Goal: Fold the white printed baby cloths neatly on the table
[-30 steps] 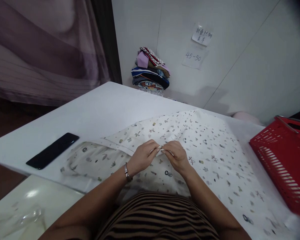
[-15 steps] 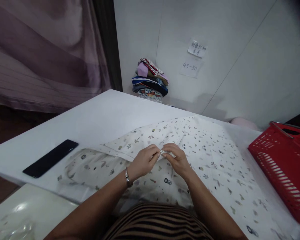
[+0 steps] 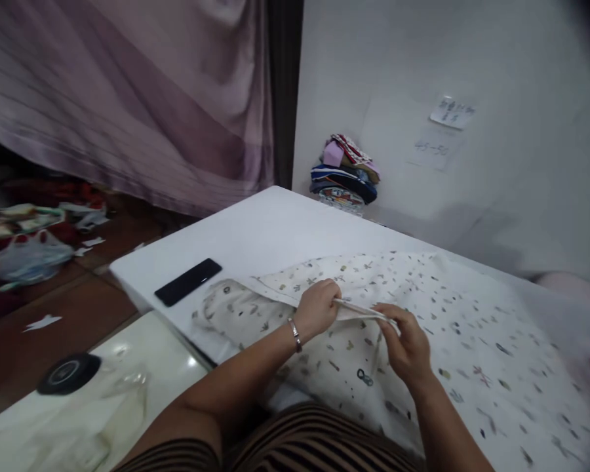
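Observation:
A white cloth (image 3: 452,341) with small printed plants and shapes spreads over the right part of the table. My left hand (image 3: 318,307) is closed on the cloth's hemmed edge near the middle of the view. To its right, my right hand (image 3: 404,341) pinches the same edge between thumb and fingers. The stretch of hem between the two hands is lifted and drawn fairly straight. Below it lies another layer of the printed cloth, with its folded end to the left of my hands.
A black phone (image 3: 189,282) lies on the white table (image 3: 275,223) at left. Folded clothes (image 3: 345,172) are stacked by the wall. A glossy pale surface (image 3: 142,367) at lower left carries a round dark object (image 3: 69,373). A plastic bag (image 3: 32,255) sits on the floor.
My hands have moved apart along the hem, from nearly touching to a clear gap. The view has turned left, bringing the floor in and taking most of the red basket out.

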A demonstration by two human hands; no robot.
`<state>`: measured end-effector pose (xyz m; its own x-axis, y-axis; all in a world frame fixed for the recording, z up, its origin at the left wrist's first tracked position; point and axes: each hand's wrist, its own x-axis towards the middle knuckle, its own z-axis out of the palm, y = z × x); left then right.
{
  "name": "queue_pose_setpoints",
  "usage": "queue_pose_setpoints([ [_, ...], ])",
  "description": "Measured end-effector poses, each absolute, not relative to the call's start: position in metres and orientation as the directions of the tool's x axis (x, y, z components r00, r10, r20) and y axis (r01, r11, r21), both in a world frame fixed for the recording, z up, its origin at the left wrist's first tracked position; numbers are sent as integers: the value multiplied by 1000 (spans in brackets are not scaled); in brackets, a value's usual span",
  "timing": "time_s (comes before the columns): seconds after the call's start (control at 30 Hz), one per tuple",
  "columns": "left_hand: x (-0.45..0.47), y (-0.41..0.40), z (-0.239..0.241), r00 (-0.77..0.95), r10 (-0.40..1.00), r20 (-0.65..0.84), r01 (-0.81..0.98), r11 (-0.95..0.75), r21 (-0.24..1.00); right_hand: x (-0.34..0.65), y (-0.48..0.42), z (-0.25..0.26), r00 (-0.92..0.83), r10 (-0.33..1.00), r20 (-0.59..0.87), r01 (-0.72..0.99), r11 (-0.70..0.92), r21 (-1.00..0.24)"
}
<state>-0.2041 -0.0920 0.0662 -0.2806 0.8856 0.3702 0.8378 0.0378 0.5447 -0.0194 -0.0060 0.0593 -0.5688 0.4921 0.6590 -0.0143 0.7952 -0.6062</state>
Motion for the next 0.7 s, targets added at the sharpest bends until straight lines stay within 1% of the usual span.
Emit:
queue_pose_setpoints([
  [0.1, -228, -99, 62, -361, 870, 334, 857, 169, 486, -13, -4, 66, -452, 591, 668, -39, 736, -676],
  [0.23, -270, -120, 58, -479, 823, 306, 826, 305, 474, -12, 4, 89, -301, 673, 676, -136, 671, -729],
  [0.3, -291, -132, 56, -541, 805, 245, 804, 409, 432, -12, 12, 105, -212, 681, 701, -174, 680, -712],
  [0.37, -310, -145, 54, -598, 784, 167, 778, 517, 358, -12, 23, 122, -113, 676, 729, -188, 705, -683],
  [0.43, -325, -158, 51, -638, 763, 105, 754, 591, 286, -10, 38, 138, 2, 671, 741, -175, 730, -661],
  [0.5, -338, -170, 49, -670, 739, 67, 730, 639, 244, -6, 54, 153, 98, 670, 736, -144, 741, -655],
  [0.57, -348, -181, 49, -692, 720, 59, 710, 663, 235, -2, 70, 166, 129, 664, 736, -127, 747, -652],
  [0.63, -356, -193, 51, -704, 709, 54, 697, 673, 249, 1, 85, 179, 118, 656, 746, -119, 755, -645],
  [0.7, -364, -206, 54, -707, 707, 16, 685, 678, 265, 3, 98, 193, 113, 647, 754, -114, 762, -637],
])
